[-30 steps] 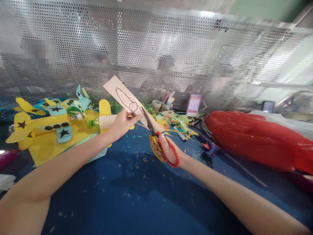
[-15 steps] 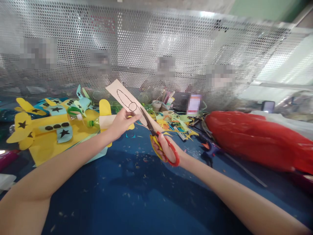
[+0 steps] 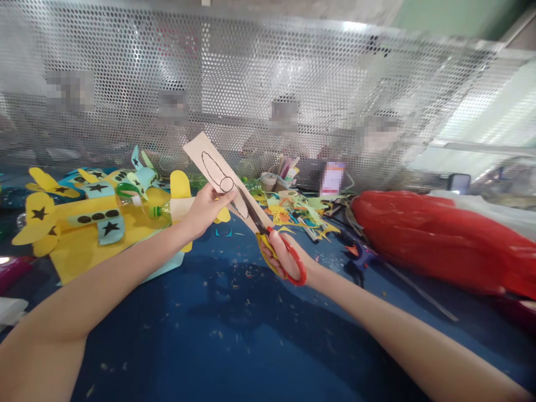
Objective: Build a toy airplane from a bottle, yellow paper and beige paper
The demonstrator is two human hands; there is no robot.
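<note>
My left hand (image 3: pixel 208 207) pinches a strip of pale pink paper (image 3: pixel 211 158), which is held up at a slant. Drawn on it in black is a propeller shape, two long lobes with a circle (image 3: pixel 226 184) between them. In my right hand (image 3: pixel 281 254) is a pair of scissors (image 3: pixel 299 262) with red and yellow handles, my fingers through the loops. Its dark blades lie along the paper beside the lower lobe, near my left thumb. How far the cut runs is hard to make out.
Yellow and light-blue model planes (image 3: pixel 98 218) made of paper and bottles stand at the left. Paper scraps (image 3: pixel 293 209) lie in a heap behind the scissors, near a pen cup (image 3: pixel 287 170). A red plastic bag (image 3: pixel 435 240) fills the right. Behind runs a perforated metal screen (image 3: pixel 234 72).
The scissor blades look more closed along the paper. The strip has shifted slightly, and both hands keep their hold in nearly the same place.
</note>
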